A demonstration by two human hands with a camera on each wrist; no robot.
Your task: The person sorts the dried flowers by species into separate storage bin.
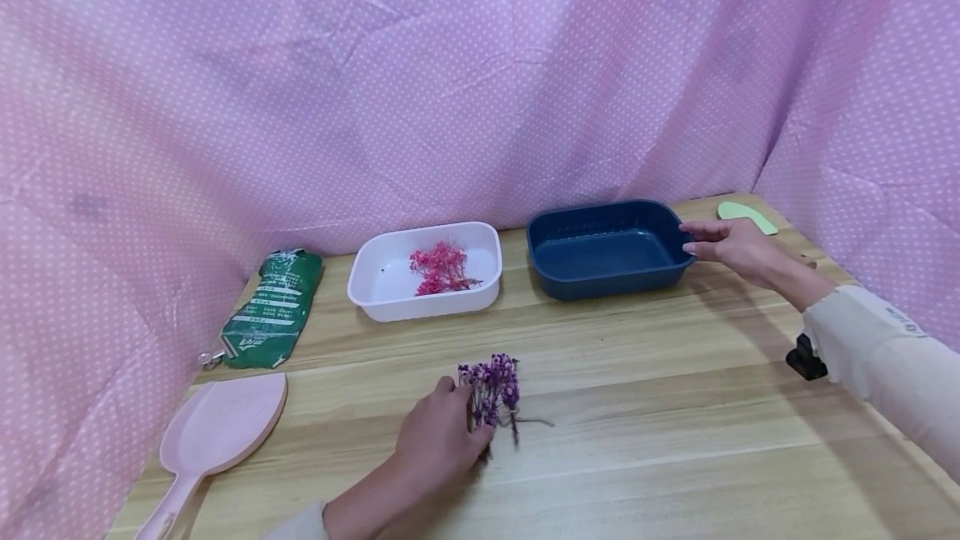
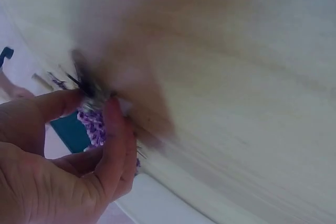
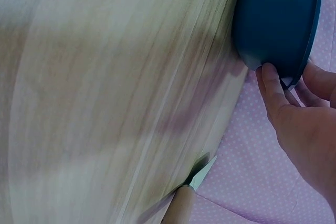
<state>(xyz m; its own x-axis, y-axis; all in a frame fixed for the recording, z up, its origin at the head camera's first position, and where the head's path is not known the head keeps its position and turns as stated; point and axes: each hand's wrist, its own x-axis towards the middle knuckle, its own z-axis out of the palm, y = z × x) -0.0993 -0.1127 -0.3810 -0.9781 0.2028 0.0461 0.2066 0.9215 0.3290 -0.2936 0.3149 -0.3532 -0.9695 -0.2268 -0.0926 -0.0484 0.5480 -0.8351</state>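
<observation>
Purple dried flowers (image 1: pixel 491 386) are at the front middle of the table, and the left hand (image 1: pixel 442 432) pinches their stems between thumb and fingers. In the left wrist view the purple blossoms (image 2: pixel 93 127) show between the fingers of the left hand (image 2: pixel 79 156). At the back right stands a dark blue basin (image 1: pixel 607 261) with nothing visible in it. The right hand (image 1: pixel 738 250) grips its right end; in the right wrist view, thumb and fingers of the right hand (image 3: pixel 302 114) lie on either side of the rim of the blue basin (image 3: pixel 275 24).
A white basin (image 1: pixel 423 307) holding pink dried flowers (image 1: pixel 441 267) stands left of the blue one. Further left are a green packet (image 1: pixel 275 307) and a pink dustpan-shaped scoop (image 1: pixel 225 419). A pale green blade (image 1: pixel 746 213) lies behind the right hand, and a black object (image 1: pixel 806 358) near the right sleeve.
</observation>
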